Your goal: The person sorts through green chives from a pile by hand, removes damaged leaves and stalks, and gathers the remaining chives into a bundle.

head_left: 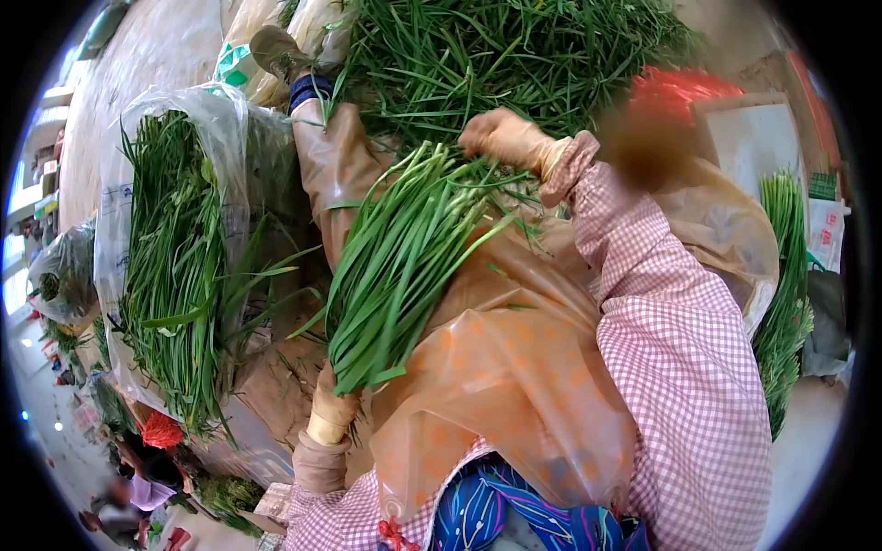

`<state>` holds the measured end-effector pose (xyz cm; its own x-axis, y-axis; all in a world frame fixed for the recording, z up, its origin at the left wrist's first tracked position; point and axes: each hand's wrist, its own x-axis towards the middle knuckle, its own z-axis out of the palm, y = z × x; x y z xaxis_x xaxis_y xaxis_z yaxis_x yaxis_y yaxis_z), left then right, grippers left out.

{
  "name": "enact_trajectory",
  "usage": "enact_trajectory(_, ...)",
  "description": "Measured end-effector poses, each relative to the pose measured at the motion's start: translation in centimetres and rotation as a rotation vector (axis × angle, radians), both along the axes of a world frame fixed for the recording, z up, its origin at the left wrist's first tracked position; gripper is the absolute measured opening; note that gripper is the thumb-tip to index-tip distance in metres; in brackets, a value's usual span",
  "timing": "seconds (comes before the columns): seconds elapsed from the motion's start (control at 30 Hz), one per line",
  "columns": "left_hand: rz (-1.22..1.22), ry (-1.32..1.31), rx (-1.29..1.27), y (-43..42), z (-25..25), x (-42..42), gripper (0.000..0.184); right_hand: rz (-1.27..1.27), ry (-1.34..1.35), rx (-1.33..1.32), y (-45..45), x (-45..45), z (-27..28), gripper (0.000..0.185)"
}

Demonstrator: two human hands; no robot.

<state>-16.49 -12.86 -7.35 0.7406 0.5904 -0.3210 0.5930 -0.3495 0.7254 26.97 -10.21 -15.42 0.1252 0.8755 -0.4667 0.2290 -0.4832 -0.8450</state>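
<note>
Nearest, at six o'clock, blue patterned cloth (496,510) shows below a translucent orange-brown apron (514,386), with pink-and-white checked sleeves reaching up on both sides. The left hand (333,399), at about eight o'clock, is at the leaf-tip end of the green bunch (395,275); its fingers are hidden by the leaves, so how tightly it is closed cannot be told. The bunch lies just left of the middle, across the apron, its long axis running from about seven o'clock to one o'clock. Its pale stem ends point to one, its leaf tips to seven. It is made of long, narrow, flat leaves, deep green and glossy, fanned loosely, paling to light green and whitish toward the stems; a few leaves stray off the right side. The right hand (505,140), well apart from the left, is beside the stem ends at about one o'clock, fingers curled and blurred; whether it grips anything cannot be told. At nine o'clock an open clear plastic bag (253,151) holds more long leaves (175,266), their length running roughly twelve to six. Farther off, a broad, tangled leaf pile (514,55) spreads from twelve to one o'clock, red netting (680,92) lies at two, and a tall green bundle (781,275) stretches lengthwise at three. Beyond the clear bag, at nine, is a smaller bag (64,275).
</note>
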Motion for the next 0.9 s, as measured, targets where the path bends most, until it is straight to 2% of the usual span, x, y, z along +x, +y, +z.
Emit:
enact_trajectory(0.03,0.268,-0.050,-0.313,-0.6,-0.2,-0.2,0.033,-0.136,0.134,0.033,-0.1,2.5,-2.4,0.021)
enact_trajectory(0.07,0.269,-0.056,-0.316,-0.5,-0.2,0.0,0.033,-0.452,0.002,0.226,-0.6,3.3,-4.0,0.020)
enact_trajectory(0.13,0.166,-0.013,-0.219,-0.3,0.3,0.3,0.033,-0.492,0.313,-0.002,-1.5,6.5,-2.8,0.024)
enact_trajectory(0.17,0.168,-0.012,-0.220,-0.4,0.4,0.1,0.033,-0.367,0.347,-0.128,-1.6,6.1,-1.6,0.027)
enact_trajectory(0.2,0.193,0.088,-0.241,-0.4,0.5,-0.1,0.035,-0.244,0.381,-0.253,-1.3,3.8,2.8,0.033)
enact_trajectory(0.27,0.203,0.186,-0.258,-0.4,0.5,-0.3,0.036,0.148,0.075,-0.355,-0.1,0.2,5.8,0.041)
enact_trajectory(0.3,0.181,0.151,-0.165,-0.6,0.5,-0.5,0.038,0.346,-0.070,-0.377,0.4,-1.6,7.3,0.048)
enact_trajectory(0.33,0.160,0.114,-0.071,-0.8,0.5,-0.7,0.040,0.494,-0.221,-0.214,0.4,-2.8,7.4,0.046)
enact_trajectory(0.4,0.120,0.118,0.032,-0.9,1.2,-0.2,0.040,0.467,-0.443,-0.070,0.2,-4.8,4.9,0.035)
enact_trajectory(0.47,0.084,0.120,0.129,-0.9,1.8,0.0,0.041,0.429,-0.385,-0.012,-0.8,-4.7,2.6,0.030)
enact_trajectory(0.5,0.200,0.147,-0.007,-0.9,1.9,-0.1,0.035,0.339,-0.249,-0.061,-1.3,-4.1,2.2,0.030)
enact_trajectory(0.53,0.317,0.175,-0.145,-1.0,2.1,-0.1,0.029,0.237,-0.301,-0.017,-1.8,-3.0,0.0,0.028)
enact_trajectory(0.6,0.288,0.227,-0.170,-0.6,2.8,0.5,0.033,-0.090,-0.350,0.050,-3.0,1.0,-7.0,0.029)
enact_trajectory(0.67,0.146,-0.005,-0.119,0.1,2.0,-0.1,0.040,-0.722,0.178,-0.337,-4.7,2.9,-5.7,0.022)
enact_trajectory(0.73,-0.021,-0.165,0.136,1.0,2.3,1.4,0.036,-0.451,0.190,-0.326,-5.3,1.5,-6.4,0.033)
enact_trajectory(0.77,0.374,-0.225,-0.504,1.3,4.2,1.9,0.034,-0.356,0.141,-0.228,-6.0,0.3,-9.4,0.058)
enact_trajectory(0.8,0.766,-0.258,-1.147,1.5,5.8,2.4,0.032,-0.373,0.110,-0.191,-6.1,-1.9,-10.0,0.071)
enact_trajectory(0.83,0.904,-0.199,-1.103,1.9,6.4,4.1,0.030,-0.343,0.153,-0.242,-5.8,-3.8,-8.2,0.078)
enact_trajectory(0.87,0.787,-0.227,-1.034,2.7,7.4,5.5,0.030,-0.364,0.097,-0.206,-5.6,-5.3,-10.0,0.074)
enact_trajectory(0.9,0.777,-0.222,-0.989,3.6,8.7,7.5,0.029,-0.396,0.115,-0.207,-5.4,-6.4,-5.8,0.070)
